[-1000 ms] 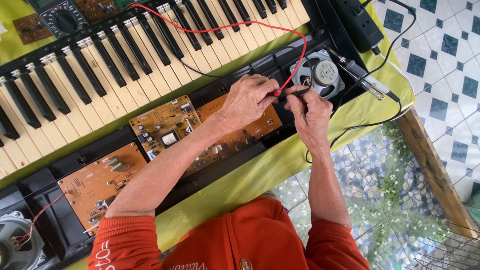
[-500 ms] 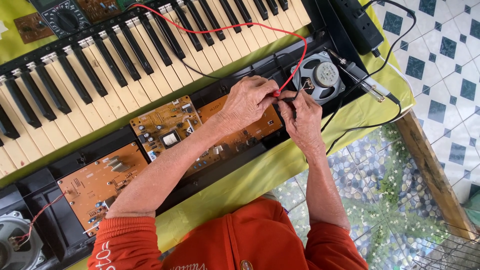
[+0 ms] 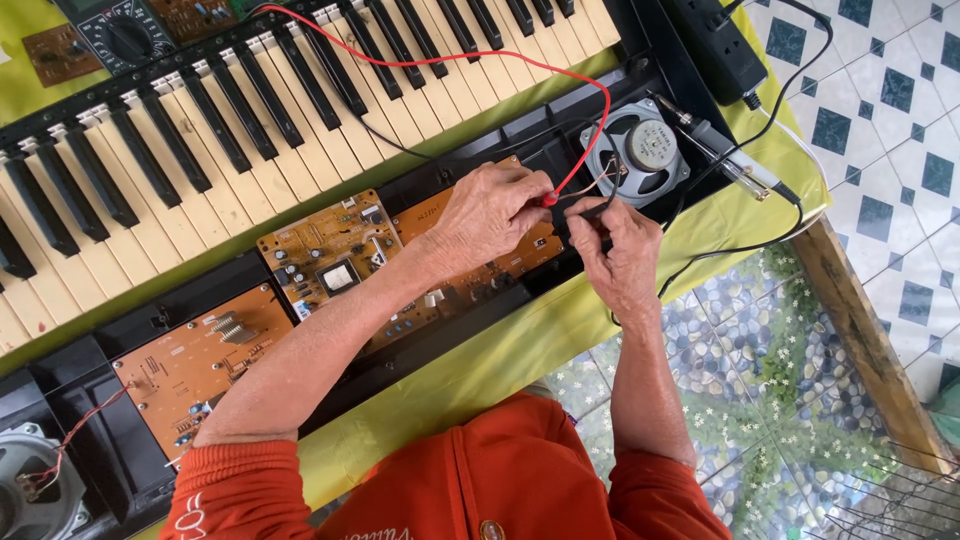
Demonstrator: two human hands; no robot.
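Two speakers are showing: one round grey speaker (image 3: 645,150) just beyond the hands, another (image 3: 30,490) at the keyboard's far end. Three brown circuit boards (image 3: 330,262) are lying left of the near speaker. The left hand (image 3: 490,215) is pinching the red probe (image 3: 550,199); the right hand (image 3: 618,255) is gripping the black probe (image 3: 592,212), both arms bent inward beside that speaker.
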